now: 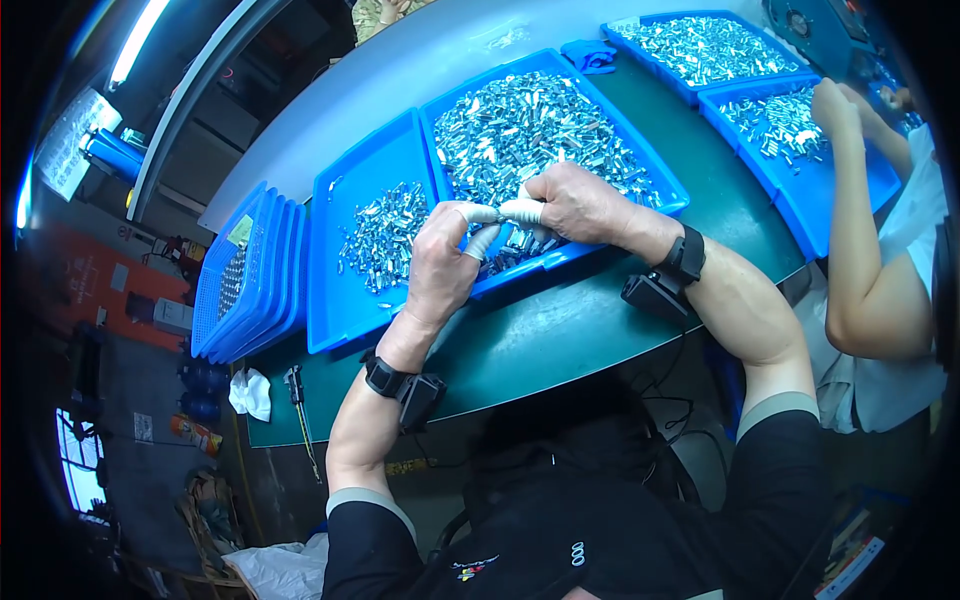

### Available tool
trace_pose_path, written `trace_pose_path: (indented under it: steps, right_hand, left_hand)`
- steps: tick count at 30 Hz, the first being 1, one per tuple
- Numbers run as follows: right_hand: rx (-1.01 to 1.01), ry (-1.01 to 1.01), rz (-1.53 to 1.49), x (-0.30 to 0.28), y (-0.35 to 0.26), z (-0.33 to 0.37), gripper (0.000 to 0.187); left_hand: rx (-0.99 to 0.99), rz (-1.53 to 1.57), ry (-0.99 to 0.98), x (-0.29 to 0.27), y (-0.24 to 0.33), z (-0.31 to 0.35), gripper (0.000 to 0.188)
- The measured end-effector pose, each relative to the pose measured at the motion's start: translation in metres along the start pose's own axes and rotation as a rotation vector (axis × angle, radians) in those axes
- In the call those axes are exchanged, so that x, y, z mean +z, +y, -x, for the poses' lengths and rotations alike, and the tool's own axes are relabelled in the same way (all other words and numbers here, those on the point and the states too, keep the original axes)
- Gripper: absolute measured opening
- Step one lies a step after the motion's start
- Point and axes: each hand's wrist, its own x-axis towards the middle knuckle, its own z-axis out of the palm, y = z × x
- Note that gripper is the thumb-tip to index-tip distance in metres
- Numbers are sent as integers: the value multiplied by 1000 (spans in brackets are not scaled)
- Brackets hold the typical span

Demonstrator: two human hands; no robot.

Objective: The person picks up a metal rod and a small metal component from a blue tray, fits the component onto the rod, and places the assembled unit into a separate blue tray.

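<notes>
My left hand (445, 255) and my right hand (585, 205) meet over the near left part of a blue tray (575, 254) heaped with small shiny metal pieces (520, 115). White finger cots cover several fingertips. Thumbs and forefingers of both hands are pinched together, tip to tip; whatever is between them is too small to make out. To the left, touching this tray, lies a second blue tray (345, 312) with a smaller pile of similar metal pieces (385, 235). A dark band with a small black box circles each wrist.
Stacked blue baskets (262, 290) stand left of the trays. A caliper (293, 385) and a crumpled white tissue (250, 393) lie at the green table's (520, 345) left edge. At right, a co-worker's arms (860, 220) reach over another blue tray (815, 205). A blue cloth (588, 56) lies behind.
</notes>
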Motion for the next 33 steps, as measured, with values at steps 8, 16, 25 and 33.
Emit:
trace_pose_path:
  steps: [8, 16, 25, 33]
  right_hand:
    - [-24, 74, -83, -4, -13, 6, 36]
    - [14, 291, -367, -1, 1, -1, 37]
    - [31, 298, -370, 0, 1, -2, 36]
    - [29, 293, -371, 0, -1, -3, 34]
  left_hand:
    - [1, -86, 10, -22, 1, -1, 19]
    - [6, -382, 69, -60, -34, -4, 30]
    - [69, -221, -549, -18, -4, -20, 24]
    - [73, -305, -570, -16, -15, -27, 12]
